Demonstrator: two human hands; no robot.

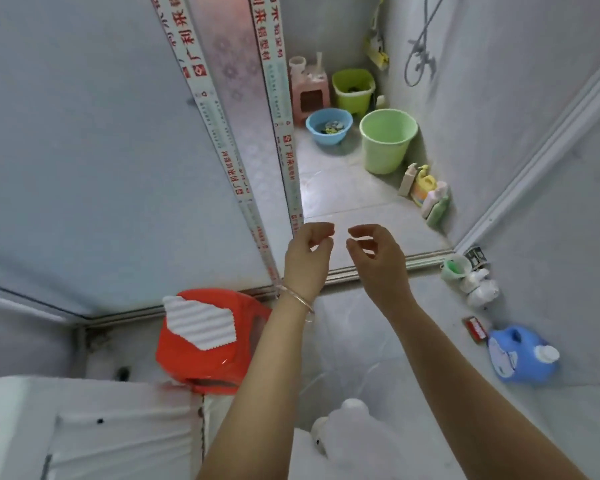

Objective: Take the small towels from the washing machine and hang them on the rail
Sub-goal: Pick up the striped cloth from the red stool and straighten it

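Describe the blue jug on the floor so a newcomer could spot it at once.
Start at the right-hand wall and follow its foot toward the camera, past the white bags. The blue jug lies on the floor there beside a small red packet. It is the only blue container with a white cap.

A pale tiled floor (pixel 361 341) carries a red basin (pixel 205 355), a blue detergent jug (pixel 520 355) and, past the door track, a green bucket (pixel 387 142), blue bowl (pixel 328 126), pink stool (pixel 310 95) and bottles (pixel 426 194).
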